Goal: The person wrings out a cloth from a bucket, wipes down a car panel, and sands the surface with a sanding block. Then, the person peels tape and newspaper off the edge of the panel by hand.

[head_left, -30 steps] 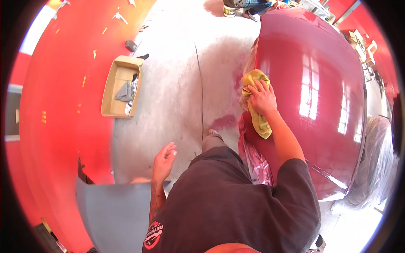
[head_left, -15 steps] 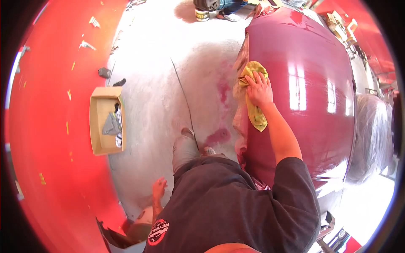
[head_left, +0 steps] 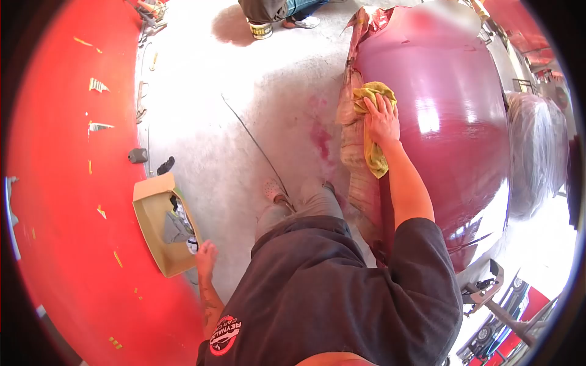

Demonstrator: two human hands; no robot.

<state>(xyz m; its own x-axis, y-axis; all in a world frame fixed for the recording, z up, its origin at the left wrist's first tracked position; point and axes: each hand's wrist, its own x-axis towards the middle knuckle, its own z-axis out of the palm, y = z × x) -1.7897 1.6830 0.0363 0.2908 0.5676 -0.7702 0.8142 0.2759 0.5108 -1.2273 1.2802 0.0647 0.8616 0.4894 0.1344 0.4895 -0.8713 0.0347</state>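
Note:
My right hand (head_left: 384, 124) presses a yellow cloth (head_left: 376, 160) against the left edge of a glossy dark-red car panel (head_left: 445, 152). The cloth bunches up around the fingertips, and its loose end trails down beside the wrist. Crumpled masking sheeting (head_left: 352, 131), stained with red, lines that same edge. On the other side of my body, my left hand (head_left: 206, 259) hangs low with loosely curled fingers and nothing visible in it. It is nearest to an open cardboard box (head_left: 152, 229) that contains grey and white cloths (head_left: 177, 227).
A red wall (head_left: 73, 201) runs along the left. Another person's leg and shoe (head_left: 301, 22) appear at the top, beside a can (head_left: 260, 30). To the right stands a plastic-wrapped object (head_left: 537, 152). A metal stand (head_left: 494, 299) is at lower right.
My view has turned and moved, shifting the box lower in the frame. My left hand is now closer to the box. My right hand stays on the cloth at the panel's edge.

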